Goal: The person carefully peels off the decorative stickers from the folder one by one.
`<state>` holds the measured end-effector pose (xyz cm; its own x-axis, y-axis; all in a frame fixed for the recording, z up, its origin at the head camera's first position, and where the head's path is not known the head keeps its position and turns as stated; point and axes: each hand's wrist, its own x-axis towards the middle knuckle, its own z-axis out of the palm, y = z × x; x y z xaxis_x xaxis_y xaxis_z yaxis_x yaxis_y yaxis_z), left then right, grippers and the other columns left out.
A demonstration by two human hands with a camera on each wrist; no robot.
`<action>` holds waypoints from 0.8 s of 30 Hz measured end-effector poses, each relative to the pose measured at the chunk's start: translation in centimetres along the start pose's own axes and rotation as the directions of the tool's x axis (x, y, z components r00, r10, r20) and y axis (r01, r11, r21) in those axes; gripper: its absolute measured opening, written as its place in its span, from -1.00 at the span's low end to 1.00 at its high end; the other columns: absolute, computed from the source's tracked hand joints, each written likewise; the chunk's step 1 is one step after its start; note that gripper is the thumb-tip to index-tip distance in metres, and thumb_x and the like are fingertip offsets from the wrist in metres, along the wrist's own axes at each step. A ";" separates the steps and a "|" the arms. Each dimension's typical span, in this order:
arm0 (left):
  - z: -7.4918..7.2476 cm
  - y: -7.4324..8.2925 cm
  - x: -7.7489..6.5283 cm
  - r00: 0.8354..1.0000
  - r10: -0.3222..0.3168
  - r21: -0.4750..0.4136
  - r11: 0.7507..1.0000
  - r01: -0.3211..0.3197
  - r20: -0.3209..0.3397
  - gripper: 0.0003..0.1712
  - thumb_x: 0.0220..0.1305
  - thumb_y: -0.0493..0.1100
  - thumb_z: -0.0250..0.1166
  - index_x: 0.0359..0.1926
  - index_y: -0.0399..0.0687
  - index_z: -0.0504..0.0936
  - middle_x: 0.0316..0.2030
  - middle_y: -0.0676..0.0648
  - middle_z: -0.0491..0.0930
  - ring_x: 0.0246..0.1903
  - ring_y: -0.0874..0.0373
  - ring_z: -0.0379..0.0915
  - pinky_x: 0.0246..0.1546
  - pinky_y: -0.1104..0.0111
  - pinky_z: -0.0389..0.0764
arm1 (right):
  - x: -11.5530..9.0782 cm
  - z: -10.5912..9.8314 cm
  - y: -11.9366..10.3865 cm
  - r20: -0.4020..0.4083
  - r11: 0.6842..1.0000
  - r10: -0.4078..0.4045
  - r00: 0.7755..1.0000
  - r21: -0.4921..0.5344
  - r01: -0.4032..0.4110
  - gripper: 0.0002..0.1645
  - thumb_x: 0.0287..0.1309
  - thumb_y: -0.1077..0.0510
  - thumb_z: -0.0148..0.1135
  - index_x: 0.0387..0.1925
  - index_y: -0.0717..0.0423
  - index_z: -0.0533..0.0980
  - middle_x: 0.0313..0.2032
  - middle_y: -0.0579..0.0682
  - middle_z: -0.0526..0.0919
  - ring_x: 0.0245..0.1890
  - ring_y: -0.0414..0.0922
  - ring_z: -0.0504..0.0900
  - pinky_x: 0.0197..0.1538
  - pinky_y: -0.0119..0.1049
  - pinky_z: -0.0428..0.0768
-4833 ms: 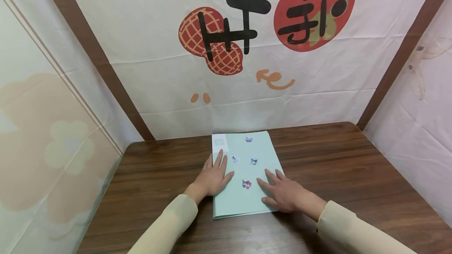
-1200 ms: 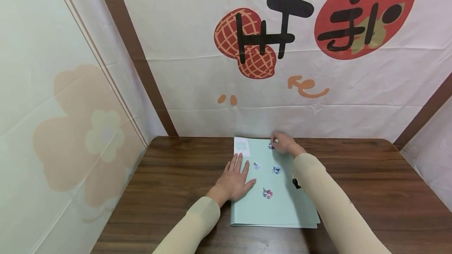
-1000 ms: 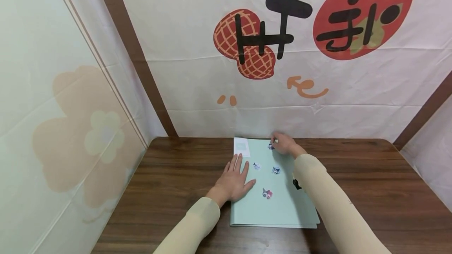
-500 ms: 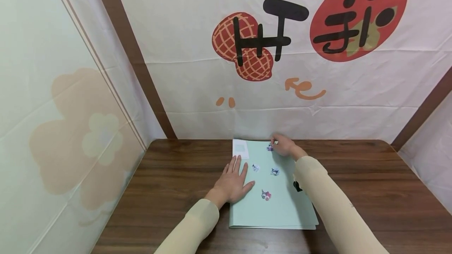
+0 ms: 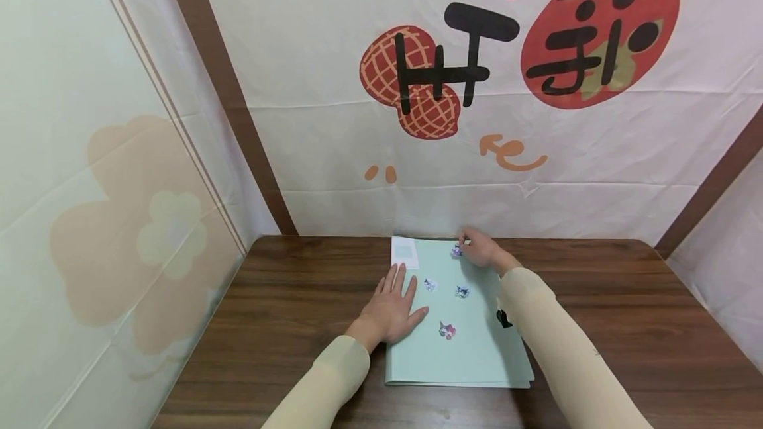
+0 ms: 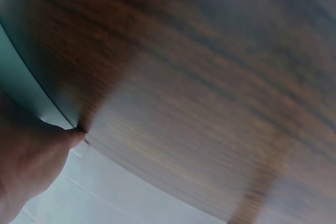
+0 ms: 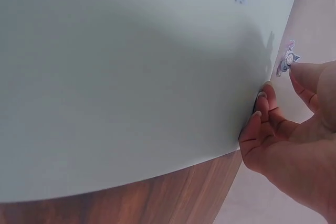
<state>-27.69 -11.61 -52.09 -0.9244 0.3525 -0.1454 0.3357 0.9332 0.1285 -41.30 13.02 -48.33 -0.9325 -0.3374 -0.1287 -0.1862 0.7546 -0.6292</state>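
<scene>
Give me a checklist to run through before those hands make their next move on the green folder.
1. Left hand flat on the folder: ok.
2. Right hand fingertips at the far sticker: ok.
3. Far sticker fully stuck down: cannot tell.
4. Near sticker uncovered by either hand: ok.
5. Folder layers flush at the near right corner: not ok, two edges show.

A: Backdrop?
B: White creased fabric sheet [image 5: 310, 151], bordered by brown strips [image 5: 228, 85], printed with a red peanut [image 5: 417, 55], a red oval [image 5: 603, 15], black characters [image 5: 483, 22] across both, and orange curled arrow [image 5: 509, 148].
A: Left side?
B: Pale panel [image 5: 48, 85], peach flower print [image 5: 89, 257].
A: Surface?
B: Wood-grain table [image 5: 298, 296], far corners rounded.
</scene>
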 end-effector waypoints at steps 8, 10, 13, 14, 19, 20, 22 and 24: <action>-0.4 0.2 -0.3 1.000 0.005 -0.005 1.000 -0.005 -0.016 -0.05 0.51 0.46 -0.25 0.63 -0.05 0.06 0.63 -0.24 -0.26 0.61 -0.16 -0.45 0.54 -0.05 -0.02 | -1.3 -0.6 0.1 -0.008 0.999 -0.022 1.000 0.040 0.023 -0.88 0.51 0.20 -0.06 -0.13 0.18 0.38 -0.33 0.08 0.42 -0.40 -0.07 0.36 -0.31 -0.23 0.35; -0.4 0.2 -0.4 1.000 0.009 -0.009 1.000 -0.009 -0.011 -0.05 0.51 0.46 -0.25 0.63 -0.07 0.05 0.63 -0.25 -0.26 0.61 -0.17 -0.45 0.54 -0.06 -0.03 | -1.8 -1.0 0.2 -0.005 0.998 -0.042 0.999 0.052 0.042 -0.87 0.51 0.20 -0.07 -0.12 0.21 0.37 -0.38 0.05 0.39 -0.45 -0.09 0.33 -0.35 -0.23 0.35; -0.3 0.3 -0.4 1.000 0.013 -0.009 1.000 -0.013 -0.019 -0.06 0.51 0.44 -0.22 0.62 -0.09 0.08 0.63 -0.27 -0.24 0.61 -0.18 -0.42 0.54 -0.07 -0.02 | -2.6 -1.5 0.7 -0.006 0.996 -0.073 0.997 0.043 0.073 -0.87 0.52 0.22 -0.06 -0.11 0.23 0.38 -0.42 0.02 0.38 -0.48 -0.12 0.33 -0.38 -0.25 0.36; -0.3 0.3 -0.4 1.000 0.013 -0.006 1.000 -0.013 -0.020 -0.06 0.52 0.44 -0.23 0.62 -0.09 0.07 0.63 -0.27 -0.24 0.61 -0.18 -0.43 0.54 -0.06 -0.02 | -2.9 -1.8 0.8 -0.003 0.995 -0.091 0.996 0.033 0.091 -0.87 0.52 0.24 -0.06 -0.11 0.25 0.38 -0.43 0.02 0.39 -0.48 -0.11 0.33 -0.39 -0.25 0.36; -0.2 0.2 -0.3 0.999 0.014 -0.020 1.000 -0.014 -0.031 -0.06 0.52 0.43 -0.24 0.62 -0.09 0.06 0.63 -0.27 -0.25 0.61 -0.19 -0.43 0.54 -0.06 -0.02 | -4.9 -3.2 1.6 -0.004 0.988 -0.155 0.988 -0.012 0.155 -0.90 0.51 0.29 -0.06 -0.13 0.26 0.39 -0.41 0.05 0.47 -0.47 -0.09 0.38 -0.39 -0.22 0.40; -0.2 0.2 -0.2 0.999 0.014 -0.028 1.000 -0.015 -0.032 -0.06 0.52 0.43 -0.24 0.62 -0.10 0.06 0.63 -0.27 -0.26 0.61 -0.19 -0.43 0.54 -0.07 -0.02 | -5.4 -3.5 1.8 -0.006 0.987 -0.160 0.987 -0.018 0.160 -0.90 0.51 0.29 -0.06 -0.13 0.25 0.39 -0.41 0.07 0.48 -0.46 -0.08 0.39 -0.37 -0.21 0.41; 0.0 0.2 -0.1 0.999 0.015 -0.034 0.999 -0.017 -0.035 -0.05 0.52 0.44 -0.23 0.62 -0.10 0.06 0.63 -0.27 -0.26 0.61 -0.19 -0.43 0.54 -0.07 -0.03 | -6.3 -4.1 2.2 -0.014 0.986 -0.167 0.986 -0.028 0.167 -0.90 0.52 0.28 -0.06 -0.15 0.24 0.39 -0.35 0.09 0.51 -0.41 -0.07 0.41 -0.32 -0.19 0.42; 0.1 0.2 0.2 0.999 0.016 -0.032 0.999 -0.017 -0.037 -0.04 0.51 0.45 -0.25 0.62 -0.10 0.06 0.63 -0.27 -0.27 0.61 -0.18 -0.45 0.54 -0.07 -0.04 | -7.1 -4.9 2.9 -0.027 0.984 -0.176 0.984 -0.042 0.175 -0.90 0.52 0.27 -0.06 -0.17 0.22 0.39 -0.33 0.08 0.51 -0.38 -0.07 0.42 -0.30 -0.19 0.43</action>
<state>-27.75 -11.38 -52.23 -0.9250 0.3645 -0.1072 0.3454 0.9243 0.1625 -36.71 20.36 -45.50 -0.8932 -0.4497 0.0050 -0.3594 0.7072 -0.6089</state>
